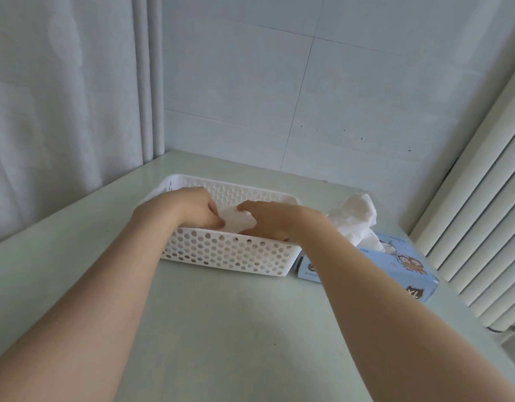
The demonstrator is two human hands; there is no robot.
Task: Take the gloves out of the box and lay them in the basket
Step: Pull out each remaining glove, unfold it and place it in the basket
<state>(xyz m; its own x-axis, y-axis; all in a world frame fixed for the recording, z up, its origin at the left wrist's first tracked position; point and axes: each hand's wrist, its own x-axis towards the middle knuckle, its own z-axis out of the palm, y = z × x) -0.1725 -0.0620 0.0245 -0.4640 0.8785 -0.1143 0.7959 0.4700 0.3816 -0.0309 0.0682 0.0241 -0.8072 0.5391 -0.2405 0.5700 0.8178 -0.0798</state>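
Observation:
A white perforated basket [227, 253] stands on the pale green table. Both my hands reach into it. My left hand [189, 208] pinches the left edge of a white glove [236, 220] that lies inside the basket. My right hand [269, 220] has its fingers curled on the glove's right side, and its fingertips are hidden below the basket's rim. To the right of the basket lies a light blue glove box [395, 264] with a cartoon print. A bunch of white gloves [356, 219] sticks up out of its top opening.
The table [236, 329] ends at a tiled wall behind the basket. A white curtain [61, 111] hangs along the left edge. White slats [482, 213] stand close behind the box on the right.

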